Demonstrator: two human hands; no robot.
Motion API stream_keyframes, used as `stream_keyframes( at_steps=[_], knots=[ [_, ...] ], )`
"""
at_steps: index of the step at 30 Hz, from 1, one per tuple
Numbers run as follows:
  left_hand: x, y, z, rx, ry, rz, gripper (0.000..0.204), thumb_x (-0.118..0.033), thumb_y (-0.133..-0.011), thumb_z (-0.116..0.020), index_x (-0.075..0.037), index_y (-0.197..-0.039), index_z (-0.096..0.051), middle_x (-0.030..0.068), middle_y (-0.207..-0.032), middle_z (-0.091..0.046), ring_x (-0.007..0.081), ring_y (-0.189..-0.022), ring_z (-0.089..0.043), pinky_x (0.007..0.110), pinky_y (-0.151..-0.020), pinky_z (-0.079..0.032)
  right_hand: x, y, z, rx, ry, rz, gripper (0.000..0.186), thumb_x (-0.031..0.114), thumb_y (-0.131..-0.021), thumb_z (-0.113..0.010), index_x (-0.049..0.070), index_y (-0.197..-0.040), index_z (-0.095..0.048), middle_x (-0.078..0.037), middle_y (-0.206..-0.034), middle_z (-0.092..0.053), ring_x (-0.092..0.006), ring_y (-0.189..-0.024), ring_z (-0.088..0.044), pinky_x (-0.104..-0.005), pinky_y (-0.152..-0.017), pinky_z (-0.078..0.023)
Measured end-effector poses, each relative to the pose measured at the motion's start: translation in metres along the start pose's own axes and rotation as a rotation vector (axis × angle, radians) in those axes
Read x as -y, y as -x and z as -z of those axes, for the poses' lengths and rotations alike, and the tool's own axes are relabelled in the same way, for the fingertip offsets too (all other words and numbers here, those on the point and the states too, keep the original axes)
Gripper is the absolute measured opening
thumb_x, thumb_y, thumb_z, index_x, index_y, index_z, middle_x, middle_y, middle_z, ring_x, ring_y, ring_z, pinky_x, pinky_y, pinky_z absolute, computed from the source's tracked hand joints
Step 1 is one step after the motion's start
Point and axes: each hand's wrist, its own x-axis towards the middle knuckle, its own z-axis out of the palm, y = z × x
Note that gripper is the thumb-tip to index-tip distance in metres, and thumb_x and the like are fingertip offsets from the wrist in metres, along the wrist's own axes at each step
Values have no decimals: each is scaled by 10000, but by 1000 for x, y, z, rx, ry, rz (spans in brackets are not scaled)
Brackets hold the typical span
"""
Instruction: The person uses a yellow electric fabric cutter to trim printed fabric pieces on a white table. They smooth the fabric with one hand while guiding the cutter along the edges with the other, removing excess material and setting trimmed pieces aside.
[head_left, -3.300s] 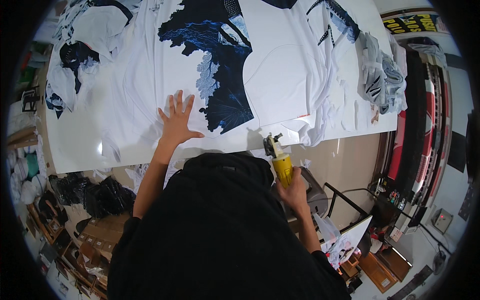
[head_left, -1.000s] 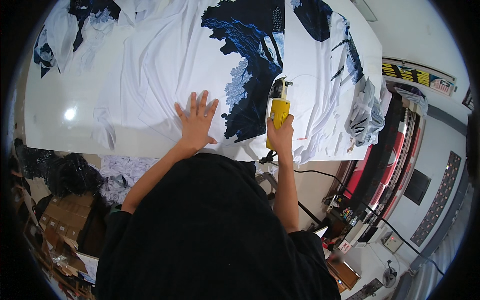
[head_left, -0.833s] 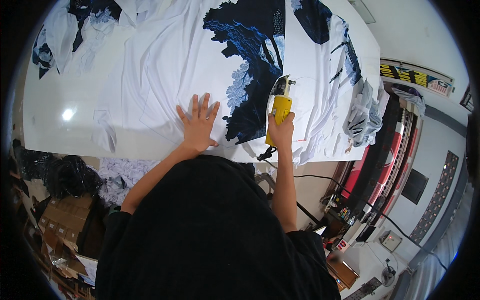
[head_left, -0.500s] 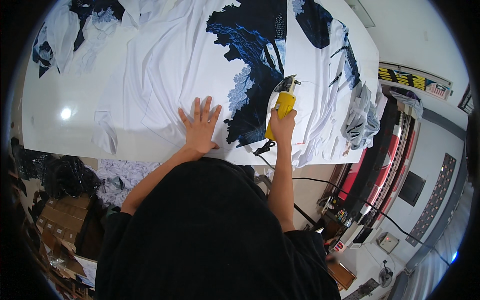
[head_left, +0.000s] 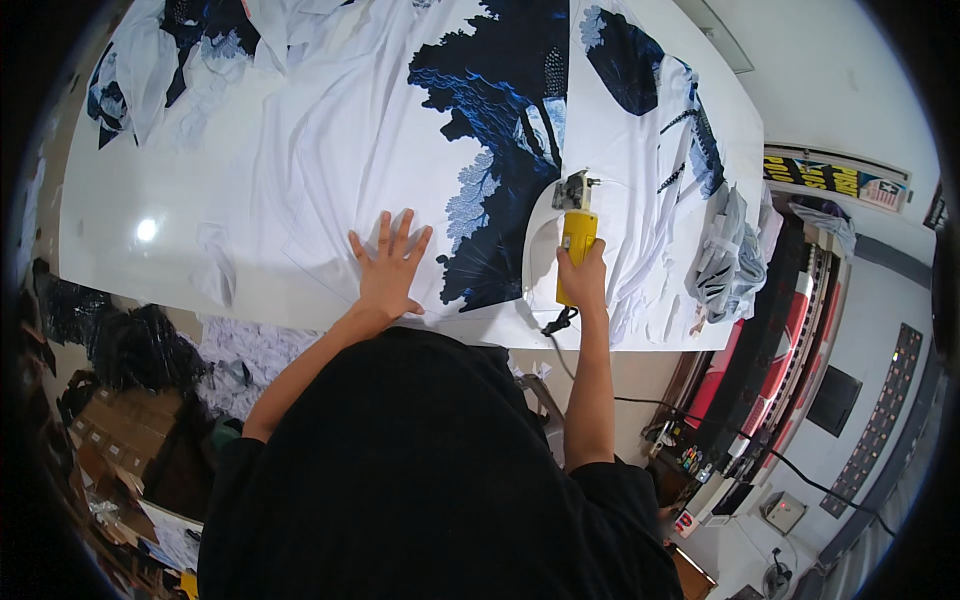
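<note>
My right hand (head_left: pixel 584 276) is wrapped round the yellow body of an electric fabric cutter (head_left: pixel 577 232). Its metal head (head_left: pixel 574 192) points away from me, on the fabric by the curved right edge of a dark blue printed section (head_left: pixel 497 235). Whether the blade touches cloth cannot be made out. My left hand (head_left: pixel 390 268) lies flat, fingers spread, on the white fabric (head_left: pixel 335 180) left of the print. The print shows blue wave and tree-like patterns. From the cutter's near end a black cord (head_left: pixel 560 320) runs down past my right forearm.
The white table (head_left: pixel 150 190) ends just before my body. More printed cloth (head_left: pixel 625 60) lies at the far right, beside a crumpled grey bundle (head_left: pixel 735 255). Below the left edge are black plastic bags (head_left: pixel 145 345), white scraps (head_left: pixel 250 360) and cardboard boxes (head_left: pixel 120 430). A large machine (head_left: pixel 775 330) stands right.
The cutter has shifted right and toward me, and its head now points more straight away. A gap by the print's lower right edge shows more. My left hand stays flat; the whole view has shifted slightly.
</note>
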Motion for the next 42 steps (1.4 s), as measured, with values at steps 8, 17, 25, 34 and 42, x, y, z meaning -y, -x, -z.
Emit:
stream_keyframes(
  at_steps=[8, 17, 25, 34, 42],
  knots=[
    [-5, 0, 9, 61, -23, 53, 1476, -531, -510, -985, -304, -1690, -130, 102, -1769, 16, 428, -1609, 78, 867, -1116, -37, -3, -10, 12, 97, -76, 62, 496, 245, -906, -702, -70, -1145, -404, -399, -972, -677, -527, -892, -716, -521, -765, -583],
    [-7, -4, 9, 66, -87, 59, 1504, -590, -480, -967, -284, -1690, -129, 134, -1761, -2, 458, -1602, 39, 860, -1124, -83, 7, -48, 21, 103, -30, 108, 492, 256, -905, -695, -72, -1131, -407, -402, -967, -677, -529, -885, -717, -524, -757, -589],
    [-9, 0, 11, 34, -44, 49, 1488, -536, -476, -992, -274, -1684, -164, 149, -1753, -37, 472, -1598, 1, 868, -1112, -101, 29, -108, 25, 92, -30, 183, 499, 261, -891, -705, -66, -1129, -414, -387, -977, -684, -534, -909, -709, -527, -792, -586],
    [-6, -1, 7, 6, -50, 22, 1513, -546, -466, -993, -269, -1687, -144, 181, -1745, -45, 506, -1586, -15, 882, -1094, -112, 62, -196, 22, 44, -6, 274, 498, 261, -877, -715, -56, -1119, -416, -392, -991, -681, -538, -944, -702, -537, -803, -583],
    [-7, -2, 8, 13, -23, 33, 1487, -530, -471, -991, -289, -1686, -167, 163, -1754, -63, 485, -1596, -28, 880, -1093, -71, 90, -269, 21, 44, 17, 294, 582, 316, -855, -726, -73, -1159, -417, -400, -1022, -681, -540, -953, -704, -532, -834, -584]
  ],
)
